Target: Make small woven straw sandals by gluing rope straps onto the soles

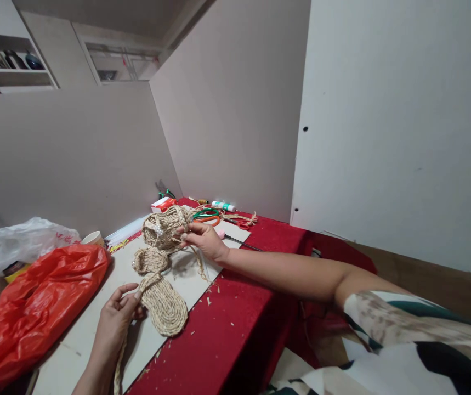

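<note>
My left hand [115, 321] is near the front of a white board [186, 271], fingers closed around a braided straw rope that joins a flat oval woven straw sole [165, 307]. My right hand [204, 238] reaches farther out, fingers pinched on a rounded woven straw piece [163, 227] lifted a little off the board. A smaller woven straw piece [149, 260] lies between the two hands. Loose straw strands trail from the right hand's piece down to the board.
A red cloth [239, 318] covers the table, strewn with straw bits. An orange plastic bag [33, 310] and a white bag [27, 241] sit left beside a cup [93, 237]. Scissors [206, 215], a glue stick [223, 206] and a small box [162, 204] lie at the back.
</note>
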Available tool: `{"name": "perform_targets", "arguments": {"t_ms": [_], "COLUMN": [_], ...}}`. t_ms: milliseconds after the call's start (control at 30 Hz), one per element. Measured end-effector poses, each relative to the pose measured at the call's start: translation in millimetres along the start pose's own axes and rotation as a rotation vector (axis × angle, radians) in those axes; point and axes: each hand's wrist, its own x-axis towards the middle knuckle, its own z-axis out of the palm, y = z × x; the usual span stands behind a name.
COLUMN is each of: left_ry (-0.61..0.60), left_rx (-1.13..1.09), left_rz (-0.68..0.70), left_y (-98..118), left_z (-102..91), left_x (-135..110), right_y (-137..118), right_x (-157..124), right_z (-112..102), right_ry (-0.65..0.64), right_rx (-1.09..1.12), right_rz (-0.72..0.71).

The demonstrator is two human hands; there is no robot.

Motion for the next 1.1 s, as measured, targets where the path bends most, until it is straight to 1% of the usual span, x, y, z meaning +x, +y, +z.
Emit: {"name": "perform_targets", "arguments": {"t_ms": [300,367,433,500,600,667,733,767,867,933,1000,1100], "left_ry": [0.005,0.009,0.011,0.013,0.022,0.022,0.019,0.017,0.015,0.015,0.015,0.012], "left_rx": [-0.003,-0.004,-0.005,-0.004,-0.001,-0.002,-0.008,-0.011,-0.015,-0.01,-0.003,0.007], "left_rz": [0.003,0.001,-0.003,-0.007,-0.009,-0.01,-0.012,-0.012,-0.013,-0.012,-0.01,-0.011], "left_y": [2,3,5,7,9,10,10,10,10,11,12,13], "left_z": [1.5,2.8,4.2,5.5,7.1,7.8,8.3,8.5,9.1,9.7,10.3,10.5], "left_x": [-2,-3,-4,-5,-6,-7,-7,-8,-8,-8,-8,-8], "right_y": [2,1,-3,-11,-22,-23,-18,-14,0,8,13,17], "right_x": [-1,4,18,42,79,93,94,90,72,62,61,75], "right_z": [-3,-4,-7,-11,-20,-23,-20,-16,1,14,25,33], "right_ry": [0.009,0.014,0.027,0.046,0.079,0.079,0.027,-0.025,-0.245,-0.363,-0.431,-0.462], "right_rx": [0.007,-0.018,-0.059,-0.111,-0.217,-0.33,-0.467,-0.539,-0.749,-0.884,-1.012,-1.178], "right_rz": [0.069,0.098,0.131,0.15,0.132,0.13,0.116,0.099,0.006,-0.072,-0.127,-0.142]}}
